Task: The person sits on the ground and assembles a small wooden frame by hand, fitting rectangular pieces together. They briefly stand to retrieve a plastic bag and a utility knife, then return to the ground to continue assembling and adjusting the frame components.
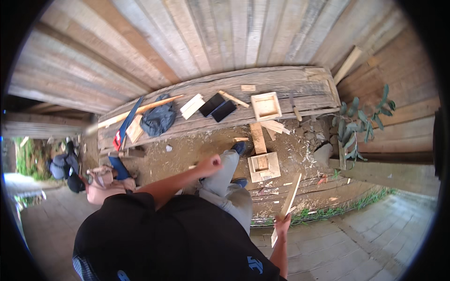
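My left hand (209, 166) is curled into a loose fist above my left knee, slightly blurred, with nothing seen in it. Low on the right, my right hand (282, 224) is closed around a long thin wooden strip (291, 194) that slants up and away; a paler end sticks out below the fingers. Ahead of my feet, a square wooden frame box (269, 176) rests on the ground at the end of a short board (257, 138). A second square wooden box (266, 115) sits on the bench edge beyond it.
On the weathered plank bench (309, 89) lie a handsaw (126, 122), a dark plastic bag (158, 118), two black flat devices (218, 107), wood pieces (192, 106) and a knife-like tool (295, 107). Shavings litter the ground. A leafy branch (361, 122) stands right; people (105, 183) crouch left.
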Motion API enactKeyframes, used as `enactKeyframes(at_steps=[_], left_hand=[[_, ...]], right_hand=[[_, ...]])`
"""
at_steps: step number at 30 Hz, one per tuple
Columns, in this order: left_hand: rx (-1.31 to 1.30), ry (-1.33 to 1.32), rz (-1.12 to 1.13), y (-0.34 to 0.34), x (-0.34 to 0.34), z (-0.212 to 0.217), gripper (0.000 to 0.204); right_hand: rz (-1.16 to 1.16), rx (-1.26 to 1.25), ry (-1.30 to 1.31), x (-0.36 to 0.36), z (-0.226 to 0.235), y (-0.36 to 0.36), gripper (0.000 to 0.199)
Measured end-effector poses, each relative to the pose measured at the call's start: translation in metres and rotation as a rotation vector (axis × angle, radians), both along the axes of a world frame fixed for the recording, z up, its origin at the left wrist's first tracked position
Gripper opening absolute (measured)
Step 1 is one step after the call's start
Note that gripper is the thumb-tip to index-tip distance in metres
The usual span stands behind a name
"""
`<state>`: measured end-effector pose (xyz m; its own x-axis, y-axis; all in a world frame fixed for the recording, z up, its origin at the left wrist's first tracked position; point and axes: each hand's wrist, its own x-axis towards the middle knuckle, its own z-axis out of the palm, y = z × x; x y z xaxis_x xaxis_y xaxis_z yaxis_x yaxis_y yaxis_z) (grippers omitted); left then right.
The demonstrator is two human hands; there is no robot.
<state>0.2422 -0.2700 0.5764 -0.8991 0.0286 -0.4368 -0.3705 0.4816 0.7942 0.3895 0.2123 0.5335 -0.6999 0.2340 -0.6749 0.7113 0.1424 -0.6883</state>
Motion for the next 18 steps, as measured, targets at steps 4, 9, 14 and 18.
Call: enactKeyframes(at_steps=[4, 9, 14, 18], left_hand=[[-0.141, 0.085, 0.364, -0.101, 0.005, 0.049, 0.017], [-0.131, 0.022, 0.525, -0.172, 0.061, 0.056, 0.013], [-0.047, -0.148, 0.644, -0.173, 0.145, -0.007, 0.023], [-0.042, -0.369, 0.736, -0.170, 0.183, -0.040, 0.036]], right_hand=[[0.268, 0.152, 0.060, -0.101, -0.003, 0.010, 0.038], [0.532, 0.243, 0.134, -0.234, 0.027, -0.053, 0.056], [1.025, 0.632, 0.283, -0.351, 0.021, -0.142, 0.052], [1.045, 0.751, 0.066, -0.397, 0.078, -0.221, 0.051]])
